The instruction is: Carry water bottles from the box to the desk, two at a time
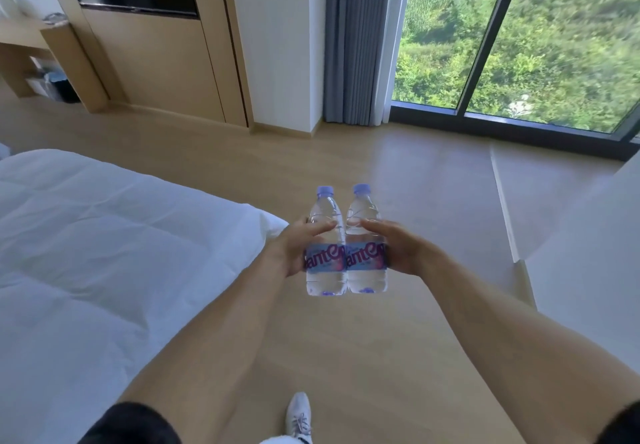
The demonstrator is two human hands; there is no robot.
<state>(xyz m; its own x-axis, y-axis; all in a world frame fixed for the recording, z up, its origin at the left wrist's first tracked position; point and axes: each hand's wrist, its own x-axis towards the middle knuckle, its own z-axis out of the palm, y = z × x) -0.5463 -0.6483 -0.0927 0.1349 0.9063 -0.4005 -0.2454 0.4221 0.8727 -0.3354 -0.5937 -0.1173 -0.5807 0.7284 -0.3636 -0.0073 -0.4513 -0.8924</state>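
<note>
Your arms reach forward, bare to the dark sleeves. Your left hand (pixel 294 248) curls round the left bottle (pixel 325 246), your right hand (pixel 398 249) round the right bottle (pixel 366 246) — thumbs on top, both bottles upright and side by side.

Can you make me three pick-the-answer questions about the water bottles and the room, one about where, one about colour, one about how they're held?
1. Where is the bed?
A. On the person's left
B. On the person's right
C. Behind the window

2. What colour are the bottle caps?
A. Red
B. Pale purple
C. Black

3. How are the two bottles held?
A. Lying on the floor
B. Both in one hand
C. Upright, side by side, one in each hand

Answers: 1 A, the white bedding fills the left side. 2 B, both caps look pale purple. 3 C, the left hand grips the left bottle and the right hand grips the right bottle.
</note>
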